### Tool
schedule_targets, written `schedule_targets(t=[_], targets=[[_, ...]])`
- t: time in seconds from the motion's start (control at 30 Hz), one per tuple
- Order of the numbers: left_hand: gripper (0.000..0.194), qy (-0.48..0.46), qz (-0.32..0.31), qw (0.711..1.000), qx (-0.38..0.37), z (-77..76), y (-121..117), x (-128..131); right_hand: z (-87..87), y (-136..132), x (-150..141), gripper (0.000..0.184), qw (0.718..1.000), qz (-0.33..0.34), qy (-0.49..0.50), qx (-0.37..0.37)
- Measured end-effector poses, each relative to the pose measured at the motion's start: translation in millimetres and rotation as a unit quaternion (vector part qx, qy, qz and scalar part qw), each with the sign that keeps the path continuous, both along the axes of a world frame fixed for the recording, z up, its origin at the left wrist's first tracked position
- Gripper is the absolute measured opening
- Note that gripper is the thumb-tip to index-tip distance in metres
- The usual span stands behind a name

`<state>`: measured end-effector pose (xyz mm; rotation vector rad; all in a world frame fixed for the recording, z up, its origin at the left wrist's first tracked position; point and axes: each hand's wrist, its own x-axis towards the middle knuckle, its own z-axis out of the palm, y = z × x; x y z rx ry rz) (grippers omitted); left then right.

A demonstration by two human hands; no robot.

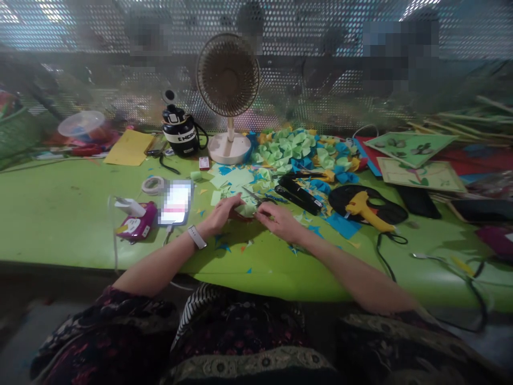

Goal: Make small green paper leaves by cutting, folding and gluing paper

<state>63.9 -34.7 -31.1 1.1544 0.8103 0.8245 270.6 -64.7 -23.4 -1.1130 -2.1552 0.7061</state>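
Note:
My left hand (225,215), with a white band on its wrist, is closed on a small light green paper piece (246,209). The piece looks curved, and my fingers hide part of it. At its right edge my right hand (277,219) pinches the same paper between thumb and fingers. Scissors (256,197) lie just behind the fingers of my right hand, blades toward the left. Around both hands are cut scraps of blue and green paper (224,247). Flat light green paper sheets (237,177) lie beyond my left hand.
Behind the hands, a heap of folded green, blue and yellow paper pieces (290,147) stands beside a fan (230,155). A black stapler (298,195) and a yellow glue gun (363,208) lie to the right. A phone (176,203) and tape roll (152,185) lie left.

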Motion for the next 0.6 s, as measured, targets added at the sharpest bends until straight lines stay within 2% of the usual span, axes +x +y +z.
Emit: schedule_targets(t=[0.1, 0.3, 0.4, 0.47, 0.6], targets=[[0.054, -0.007, -0.005, 1.000, -0.017, -1.4, 1, -1, -0.4, 2, 2, 0.037, 0.999, -0.019, 0.036, -0.018], [0.044, -0.024, -0.028, 0.999, -0.001, 1.6, 0, -1, -5.3, 10, 8, 0.029, 0.997, -0.036, 0.069, 0.011], [0.043, -0.011, -0.015, 0.999, 0.035, 2.0, -1, 0, -5.6, 9, 8, 0.021, 0.994, -0.037, 0.102, -0.005], [0.043, 0.004, -0.005, 0.998, 0.067, 1.6, -2, 2, -4.2, 6, 7, 0.025, 0.990, -0.052, 0.130, -0.009], [0.041, 0.045, 0.013, 0.990, 0.132, 0.4, -4, 4, 0.2, -1, 4, 0.020, 0.985, -0.077, 0.143, 0.051]])
